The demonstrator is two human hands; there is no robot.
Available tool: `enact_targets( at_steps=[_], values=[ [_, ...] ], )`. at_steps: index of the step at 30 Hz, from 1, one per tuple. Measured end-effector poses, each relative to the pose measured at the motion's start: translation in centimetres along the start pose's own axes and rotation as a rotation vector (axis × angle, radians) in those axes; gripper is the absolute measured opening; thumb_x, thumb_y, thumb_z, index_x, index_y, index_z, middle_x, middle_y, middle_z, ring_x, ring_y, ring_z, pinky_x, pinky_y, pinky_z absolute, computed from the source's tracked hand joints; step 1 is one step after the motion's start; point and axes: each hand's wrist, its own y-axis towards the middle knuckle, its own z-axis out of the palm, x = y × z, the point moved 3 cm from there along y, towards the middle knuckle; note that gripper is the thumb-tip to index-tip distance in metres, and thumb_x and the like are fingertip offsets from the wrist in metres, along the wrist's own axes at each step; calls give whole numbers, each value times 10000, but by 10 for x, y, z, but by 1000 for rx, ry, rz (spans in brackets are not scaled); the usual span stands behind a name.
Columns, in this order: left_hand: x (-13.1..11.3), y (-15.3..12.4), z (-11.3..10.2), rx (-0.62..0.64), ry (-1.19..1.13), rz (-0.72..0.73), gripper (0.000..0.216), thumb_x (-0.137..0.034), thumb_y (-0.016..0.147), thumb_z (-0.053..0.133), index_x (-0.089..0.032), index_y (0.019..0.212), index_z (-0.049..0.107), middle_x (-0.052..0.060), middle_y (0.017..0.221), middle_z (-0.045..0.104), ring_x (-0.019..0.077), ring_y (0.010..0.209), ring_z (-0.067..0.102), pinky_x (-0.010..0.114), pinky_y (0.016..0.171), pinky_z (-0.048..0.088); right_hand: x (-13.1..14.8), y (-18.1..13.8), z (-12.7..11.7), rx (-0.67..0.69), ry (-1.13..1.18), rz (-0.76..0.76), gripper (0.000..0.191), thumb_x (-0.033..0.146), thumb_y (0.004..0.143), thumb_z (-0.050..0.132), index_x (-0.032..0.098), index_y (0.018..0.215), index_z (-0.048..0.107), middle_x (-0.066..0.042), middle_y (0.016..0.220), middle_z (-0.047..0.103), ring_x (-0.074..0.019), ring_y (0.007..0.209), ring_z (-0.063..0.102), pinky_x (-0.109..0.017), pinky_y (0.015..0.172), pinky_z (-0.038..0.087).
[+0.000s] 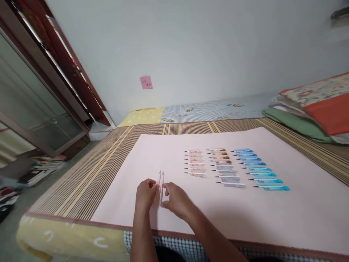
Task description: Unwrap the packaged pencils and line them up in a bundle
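My left hand [145, 193] is closed in a pinch on a slim pale pen [159, 177], which stands nearly upright in the view. Close beside it, my right hand [178, 201] has thumb and fingers closed on a second pale, see-through pen [162, 187]. Both hands are low over the pink sheet [131, 171]. To their right lie three columns of slim pens with dark tips pointing left: pink-patterned pens [195, 161], brown pens [219, 154] with grey pens [229, 179] below them, and blue pens [263, 170].
The sheet covers a striped mat [89, 174] on a bed. Folded bedding and an orange cushion [334, 109] are piled at the right. A pink note [146, 82] sticks to the wall. At left are a glass-panelled door [35, 87] and items on the floor.
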Motion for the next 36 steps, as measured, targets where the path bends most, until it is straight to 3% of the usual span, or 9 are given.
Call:
enact_targets(
  at_steps=[5, 10, 17, 22, 28, 36],
  values=[
    [0, 0, 3, 7, -5, 26, 54, -171, 705, 590, -186, 716, 640, 35, 677, 683, 179, 633, 618, 280, 589, 424, 3, -7, 5, 0, -135, -98, 560, 205, 714, 733, 220, 1252, 577, -49, 1120, 611, -201, 978, 615, -302, 819, 450],
    [-3, 0, 1, -1, 20, 50, 53, -147, 692, 592, -192, 683, 619, 25, 643, 666, 175, 612, 604, 279, 584, 415, 9, -10, 7, -44, -217, -131, 426, 224, 756, 681, 220, 1170, 585, -49, 1088, 598, -214, 948, 604, -316, 784, 457],
    [-5, -2, 0, 0, 36, 37, 38, -171, 713, 594, -192, 685, 608, 24, 655, 666, 178, 626, 610, 284, 599, 419, 9, -12, 9, -42, -239, -124, 454, 226, 742, 642, 227, 1190, 568, -54, 1095, 585, -225, 988, 585, -313, 775, 449],
    [-5, -1, 2, 6, 64, 46, 89, -276, 757, 617, -192, 729, 604, 31, 678, 667, 186, 639, 620, 297, 608, 425, 8, -11, 11, -66, -245, -124, 499, 222, 744, 630, 218, 1237, 550, -62, 1104, 586, -228, 984, 589, -323, 797, 460],
    [-3, 0, 7, 47, 69, -2, 77, -220, 738, 618, -206, 795, 567, 9, 676, 652, 181, 634, 630, 285, 599, 423, 10, -13, 12, -83, -265, -132, 492, 221, 764, 610, 232, 1252, 546, -62, 1094, 586, -232, 978, 593, -331, 788, 472],
    [-4, 1, 9, 57, 160, 27, 54, -198, 736, 585, -222, 758, 542, -12, 634, 618, 171, 604, 596, 280, 578, 386, 16, -11, 15, -96, -369, -140, 285, 212, 830, 531, 197, 1110, 584, -86, 1058, 608, -248, 963, 597, -334, 747, 473]
  ],
)
